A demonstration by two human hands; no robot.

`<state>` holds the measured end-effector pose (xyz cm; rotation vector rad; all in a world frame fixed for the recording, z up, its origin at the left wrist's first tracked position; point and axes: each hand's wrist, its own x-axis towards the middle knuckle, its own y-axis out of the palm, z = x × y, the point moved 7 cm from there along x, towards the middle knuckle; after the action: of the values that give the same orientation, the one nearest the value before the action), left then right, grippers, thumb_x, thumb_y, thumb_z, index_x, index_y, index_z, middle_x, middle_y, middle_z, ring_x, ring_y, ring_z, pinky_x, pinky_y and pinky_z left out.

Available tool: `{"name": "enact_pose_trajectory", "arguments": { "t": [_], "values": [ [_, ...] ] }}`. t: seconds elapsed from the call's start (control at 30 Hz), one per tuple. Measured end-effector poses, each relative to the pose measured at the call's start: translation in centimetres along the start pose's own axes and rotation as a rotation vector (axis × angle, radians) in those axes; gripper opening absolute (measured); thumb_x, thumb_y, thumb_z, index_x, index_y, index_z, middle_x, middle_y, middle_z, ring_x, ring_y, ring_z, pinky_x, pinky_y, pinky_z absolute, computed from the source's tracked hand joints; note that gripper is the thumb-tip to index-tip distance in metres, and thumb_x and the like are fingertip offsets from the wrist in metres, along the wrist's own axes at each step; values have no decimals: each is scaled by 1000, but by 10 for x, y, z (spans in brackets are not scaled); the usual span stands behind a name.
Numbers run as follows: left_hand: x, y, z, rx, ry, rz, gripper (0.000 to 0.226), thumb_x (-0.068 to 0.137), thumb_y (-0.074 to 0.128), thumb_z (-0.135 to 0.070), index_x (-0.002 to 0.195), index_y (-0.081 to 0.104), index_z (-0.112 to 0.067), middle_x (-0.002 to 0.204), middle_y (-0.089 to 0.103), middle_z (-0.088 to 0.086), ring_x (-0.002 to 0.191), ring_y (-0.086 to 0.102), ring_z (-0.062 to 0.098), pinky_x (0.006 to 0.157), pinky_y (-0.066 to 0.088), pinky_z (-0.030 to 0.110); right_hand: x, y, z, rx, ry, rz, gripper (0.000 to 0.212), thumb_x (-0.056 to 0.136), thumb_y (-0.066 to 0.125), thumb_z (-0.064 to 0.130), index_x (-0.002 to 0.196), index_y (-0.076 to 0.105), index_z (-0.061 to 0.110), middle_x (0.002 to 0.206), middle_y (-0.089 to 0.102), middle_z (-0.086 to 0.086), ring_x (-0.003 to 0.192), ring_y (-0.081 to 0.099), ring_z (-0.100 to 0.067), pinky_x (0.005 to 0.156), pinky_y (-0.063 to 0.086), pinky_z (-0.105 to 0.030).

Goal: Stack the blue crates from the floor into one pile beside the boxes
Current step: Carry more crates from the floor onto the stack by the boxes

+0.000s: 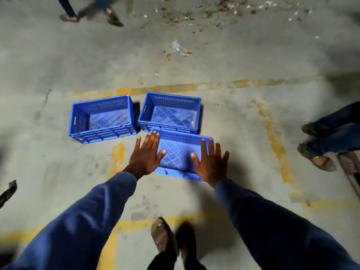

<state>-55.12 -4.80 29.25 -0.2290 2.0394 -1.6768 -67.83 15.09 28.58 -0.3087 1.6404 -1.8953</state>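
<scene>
On concrete floor [233, 117]: three blue crates [180, 152] clustered; left hand [145, 154], right hand [211, 164] spread open, empty, over nearest.

Worn yellow lines [165, 88] cross the concrete floor [58, 65]; litter [180, 48] lies beyond, bystanders' sandalled feet [317, 158] around.

parking garage | concrete floor [58, 61] | yellow bay lines [165, 88] | litter [179, 48]

Three blue crates, all empty, open side up. Near crate [180, 154] touches middle crate [171, 113] behind it. Left crate [102, 118] just beside middle crate.
</scene>
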Motion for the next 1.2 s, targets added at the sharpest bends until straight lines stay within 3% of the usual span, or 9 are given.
{"name": "enact_pose_trajectory", "arguments": {
  "t": [0.37, 0.57, 0.7, 0.77, 0.83, 0.9, 1.03, 1.1, 1.2],
  "values": [
    [190, 200, 94, 33, 22, 115, 109, 75, -26, -73, 156, 10, -9, 164, 12, 7, 152, 7, 23, 119, 1, 50, 161, 197, -59, 21, 178, 21, 74, 92, 32, 62, 146, 49, 14, 147, 51, -19, 126, 54, -43, 94, 39, -71],
    [281, 319, 159, -2, -26, 118, 88, 89, 5, -65, 155, 12, -6, 164, 10, 10, 152, 5, 25, 119, 1, 50, 229, 319, -121, -81, 229, 47, 101, 81, -12, 77, 159, 20, 21, 165, 20, -10, 148, 27, -36, 113, 21, -62],
    [304, 396, 204, -96, -203, 104, 77, 99, 27, -54, 152, 18, 1, 159, 18, 25, 147, 19, 39, 115, 14, 56, 254, 404, -162, 92, 385, 185, 84, 94, 12, 70, 160, 9, 17, 167, 11, -12, 149, 22, -35, 114, 25, -56],
    [306, 423, 228, -278, -358, 123, 84, 94, 28, -64, 142, 28, 5, 141, 37, 37, 130, 39, 50, 104, 31, 59, 265, 429, -176, 300, 479, 182, 75, 101, 30, 55, 158, 11, 11, 164, 18, -18, 145, 27, -37, 113, 27, -50],
    [308, 440, 246, -496, -473, 127, 82, 85, 23, -77, 116, 42, -4, 103, 59, 35, 98, 59, 51, 82, 44, 53, 271, 441, -190, 480, 604, 106, 65, 103, 36, 48, 153, 26, 6, 150, 39, -25, 133, 43, -42, 104, 35, -46],
    [306, 439, 251, -698, -587, 80, 78, 85, 24, -79, 93, 49, -6, 83, 63, 29, 76, 66, 43, 69, 50, 47, 274, 452, -205, 629, 741, 55, 56, 103, 35, 49, 135, 45, 4, 131, 54, -27, 118, 53, -43, 90, 40, -44],
    [305, 446, 252, -1026, -749, 78, 57, 101, 35, -50, 87, 59, 0, 72, 58, 14, 34, 56, 10, 34, 40, 16, 277, 479, -230, 933, 862, 104, 81, 73, 29, 94, 80, 57, 18, 79, 58, -16, 70, 56, -31, 67, 50, -49],
    [302, 441, 248, -1068, -741, 91, 54, 102, 37, -45, 86, 58, 2, 71, 55, 14, 34, 54, 9, 31, 38, 13, 272, 476, -232, 1108, 890, 64, 61, 90, 45, 71, 66, 53, 15, 63, 51, -12, 53, 47, -24, 51, 41, -38],
    [289, 414, 245, -1133, -729, 61, 56, 102, 38, -43, 97, 58, 9, 78, 56, 18, 55, 52, 24, 37, 44, 16, 264, 436, -225, 1156, 877, 24, 55, 96, 52, 55, 61, 56, 13, 56, 52, -10, 49, 45, -22, 50, 36, -32]
  ]
}}
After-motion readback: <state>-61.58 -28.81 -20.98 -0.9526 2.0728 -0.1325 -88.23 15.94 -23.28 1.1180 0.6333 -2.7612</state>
